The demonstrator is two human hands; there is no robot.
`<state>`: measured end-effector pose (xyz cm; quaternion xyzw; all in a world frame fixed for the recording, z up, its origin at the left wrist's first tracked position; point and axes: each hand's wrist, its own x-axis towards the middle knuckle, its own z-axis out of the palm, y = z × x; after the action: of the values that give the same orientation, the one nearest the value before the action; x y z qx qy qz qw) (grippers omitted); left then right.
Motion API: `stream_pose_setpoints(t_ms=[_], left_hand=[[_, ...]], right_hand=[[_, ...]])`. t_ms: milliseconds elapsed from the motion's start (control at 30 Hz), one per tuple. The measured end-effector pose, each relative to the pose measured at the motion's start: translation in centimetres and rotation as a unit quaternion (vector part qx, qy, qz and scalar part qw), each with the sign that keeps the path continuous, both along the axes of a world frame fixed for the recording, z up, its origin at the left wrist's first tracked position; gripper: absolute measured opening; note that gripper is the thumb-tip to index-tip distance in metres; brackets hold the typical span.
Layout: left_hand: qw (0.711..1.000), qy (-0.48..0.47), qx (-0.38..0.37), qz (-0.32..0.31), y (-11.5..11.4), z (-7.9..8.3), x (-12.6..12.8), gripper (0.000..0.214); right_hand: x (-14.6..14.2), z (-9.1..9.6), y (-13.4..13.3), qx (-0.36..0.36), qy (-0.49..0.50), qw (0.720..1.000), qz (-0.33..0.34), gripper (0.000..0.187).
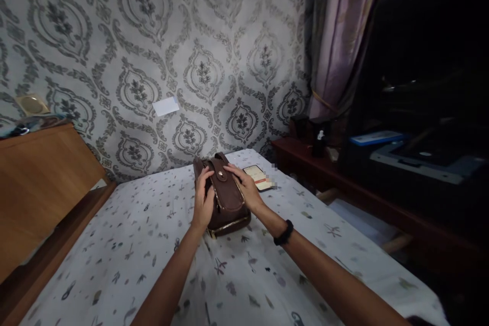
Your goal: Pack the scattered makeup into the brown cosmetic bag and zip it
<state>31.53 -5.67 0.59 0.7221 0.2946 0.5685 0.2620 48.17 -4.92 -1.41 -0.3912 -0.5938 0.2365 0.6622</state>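
A brown leather-look handbag lies on the bed, with gold zips along its edges and a flap closed by a small metal clasp. My left hand holds the bag's left side, its fingertips near the top beside the flap. On the opposite side my right hand grips the bag, fingers resting at the flap's right edge, a dark band around that wrist. Just right of my right hand lies a phone with a lit screen, partly blurred out. What is inside the bag cannot be seen.
The patterned bedsheet runs up to the papered wall. A wooden headboard or cabinet stands at left. Along the right is a dark red shelf with a small bottle, beside a large dark screen-like panel and a curtain.
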Motion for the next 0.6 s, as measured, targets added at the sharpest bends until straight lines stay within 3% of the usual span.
stream_pose_setpoints(t_ms=[300, 600], left_hand=[[0.986, 0.133, 0.082, -0.065, -0.5, -0.8, -2.0, 0.058], [0.978, 0.161, 0.134, -0.014, 0.4, -2.4, -1.7, 0.058]], right_hand=[[-0.3, -0.6, -1.2, 0.007, -0.002, 1.000, -0.018, 0.047], [-0.5, -1.0, -2.5, 0.011, -0.004, 1.000, -0.009, 0.047]])
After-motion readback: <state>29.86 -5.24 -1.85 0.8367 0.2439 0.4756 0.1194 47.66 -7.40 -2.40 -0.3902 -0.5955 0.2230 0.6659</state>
